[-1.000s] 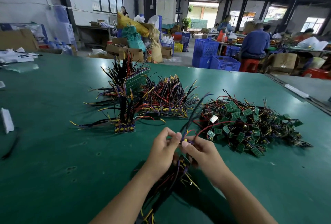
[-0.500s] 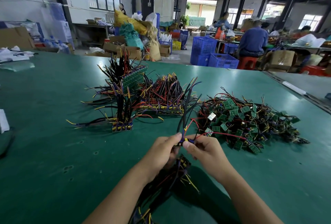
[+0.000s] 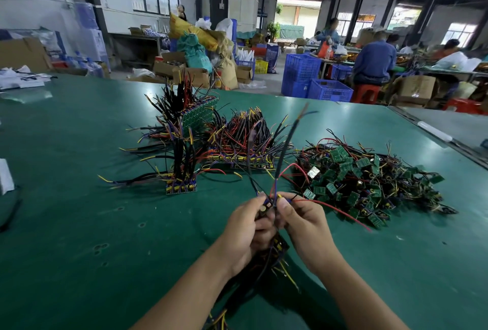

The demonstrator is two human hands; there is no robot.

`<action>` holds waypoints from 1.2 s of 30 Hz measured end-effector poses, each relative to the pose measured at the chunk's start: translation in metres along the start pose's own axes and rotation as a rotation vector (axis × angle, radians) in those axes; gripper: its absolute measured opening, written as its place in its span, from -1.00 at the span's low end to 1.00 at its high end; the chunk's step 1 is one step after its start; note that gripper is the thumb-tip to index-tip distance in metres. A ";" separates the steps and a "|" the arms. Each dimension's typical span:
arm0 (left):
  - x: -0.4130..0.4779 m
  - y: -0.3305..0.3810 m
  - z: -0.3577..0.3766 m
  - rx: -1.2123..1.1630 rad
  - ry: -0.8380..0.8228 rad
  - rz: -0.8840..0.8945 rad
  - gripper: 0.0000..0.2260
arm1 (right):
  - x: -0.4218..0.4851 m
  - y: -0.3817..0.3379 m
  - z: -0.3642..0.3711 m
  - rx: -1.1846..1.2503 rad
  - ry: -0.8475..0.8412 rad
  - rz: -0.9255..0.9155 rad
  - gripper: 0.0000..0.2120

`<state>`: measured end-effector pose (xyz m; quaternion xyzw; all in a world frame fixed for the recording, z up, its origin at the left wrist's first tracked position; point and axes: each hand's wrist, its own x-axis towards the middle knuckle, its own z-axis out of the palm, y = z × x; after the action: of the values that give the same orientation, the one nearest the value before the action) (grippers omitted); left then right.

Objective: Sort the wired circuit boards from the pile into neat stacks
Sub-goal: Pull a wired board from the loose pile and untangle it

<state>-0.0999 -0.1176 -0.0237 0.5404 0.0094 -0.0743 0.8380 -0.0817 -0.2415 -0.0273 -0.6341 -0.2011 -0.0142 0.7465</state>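
Both hands meet above the middle of the bench, somewhat toward its near edge, and pinch one small circuit board between them. The left hand holds it from the left with thumb and curled fingers. The right hand nips its right end between thumb and forefinger. The board's wires stand up out of the grip, black and purple and blurred at the tips, while one red wire trails off to the right over the bench. Under the left hand's curled fingers shows a bundle of boards, its wires hanging back toward the near edge between the forearms.

Right of the hands, toward the right edge, the loose pile of green boards and tangled wires lies on the green bench. Beyond the hands, toward the far edge, stand the sorted stacks. There is a small stack with upright wires, a long row behind it to the right, and a green panel leaning among black wires. Past the far edge are blue crates and a seated person in blue.
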 end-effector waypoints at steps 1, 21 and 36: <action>0.001 -0.001 0.001 -0.019 -0.001 0.018 -0.54 | 0.000 0.000 0.001 0.033 0.002 0.008 -0.70; 0.006 -0.007 -0.001 0.403 0.146 0.271 -0.58 | 0.002 0.007 0.003 -0.033 0.115 0.147 -0.68; 0.000 -0.012 -0.019 1.053 0.102 0.443 -0.38 | -0.003 -0.006 0.005 -0.165 -0.029 0.077 -0.75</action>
<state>-0.1000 -0.1050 -0.0422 0.8770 -0.1018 0.1345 0.4500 -0.0871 -0.2389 -0.0224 -0.7008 -0.1854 0.0070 0.6888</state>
